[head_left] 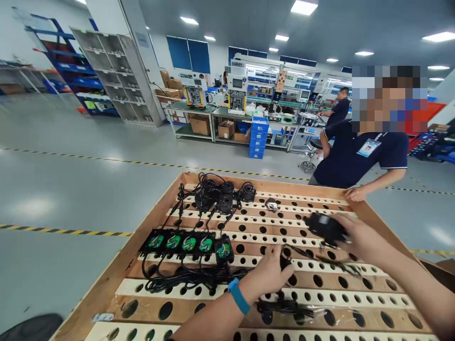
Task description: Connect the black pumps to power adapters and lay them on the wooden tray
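My right hand (357, 237) is closed on a black device (325, 227), blurred by motion, held above the right part of the wooden rack. My left hand (272, 272), with a blue-green wristband, has thumb and fingers around a small black part (285, 265); a dark cable runs from near it toward the right. To the left lies a row of black boxes (188, 244) with green circuit boards and coloured wires showing. Their black cables (185, 279) lie bundled in front. Several round black units (225, 203) sit at the rack's far left, wired to the boxes.
The slatted wooden rack (302, 284) is full of round holes and has raised wooden sides. A small metal-and-black piece (272, 204) lies at the back. Clear plastic and black cables (284, 308) lie in front. A co-worker (355, 156) leans a hand on the far right corner.
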